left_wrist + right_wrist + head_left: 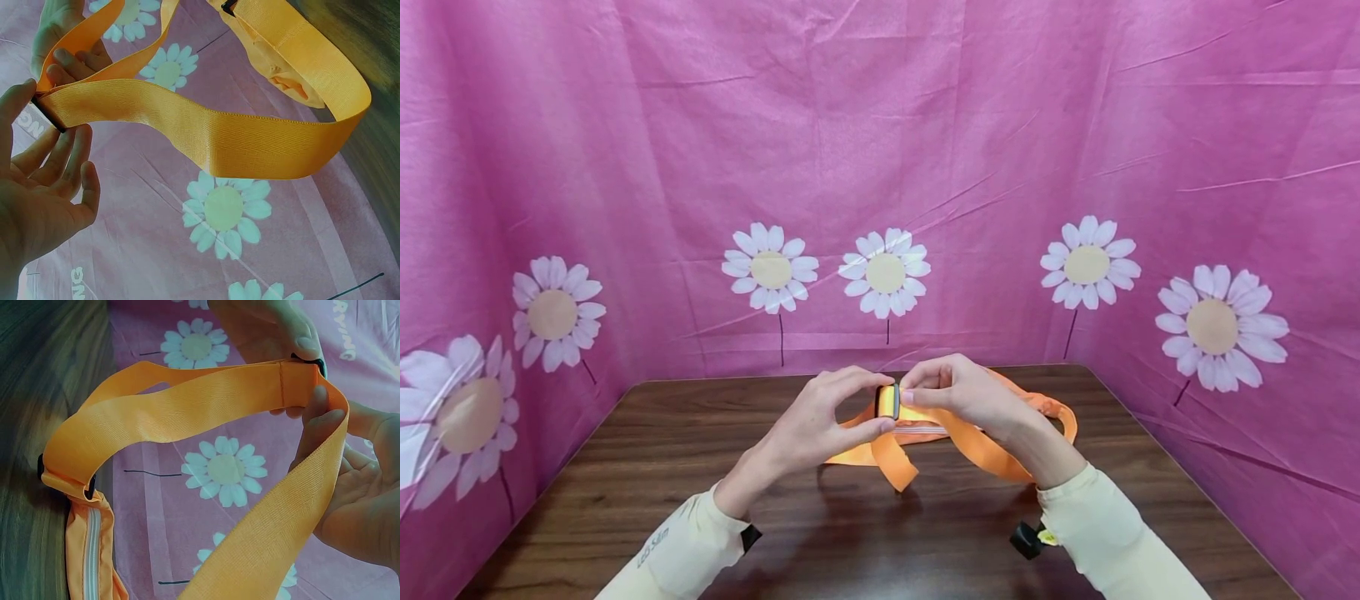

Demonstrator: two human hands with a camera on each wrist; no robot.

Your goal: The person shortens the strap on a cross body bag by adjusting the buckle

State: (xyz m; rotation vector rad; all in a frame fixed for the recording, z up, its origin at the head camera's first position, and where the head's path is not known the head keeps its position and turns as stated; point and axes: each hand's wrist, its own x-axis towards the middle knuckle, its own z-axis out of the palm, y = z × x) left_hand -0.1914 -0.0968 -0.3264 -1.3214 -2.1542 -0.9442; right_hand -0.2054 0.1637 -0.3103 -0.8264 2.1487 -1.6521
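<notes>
An orange waist bag with a long orange strap [981,446] lies in front of me, its pouch [75,534] resting on the table with a white zip [92,550]. Between thumb and forefinger, my left hand [816,421] grips a black slide buckle [897,402] by its opposite edges, held above the table. The strap runs through this buckle, and a loose strap end [891,462] hangs below it. My right hand [970,396] pinches the strap right beside the buckle. In the right wrist view, a second black buckle [92,487] joins strap and pouch.
The brown wooden table [647,500] lies under both hands. A pink curtain [880,108] with printed daisies encloses its back and sides. Small black devices [1025,540] sit at both sleeve cuffs.
</notes>
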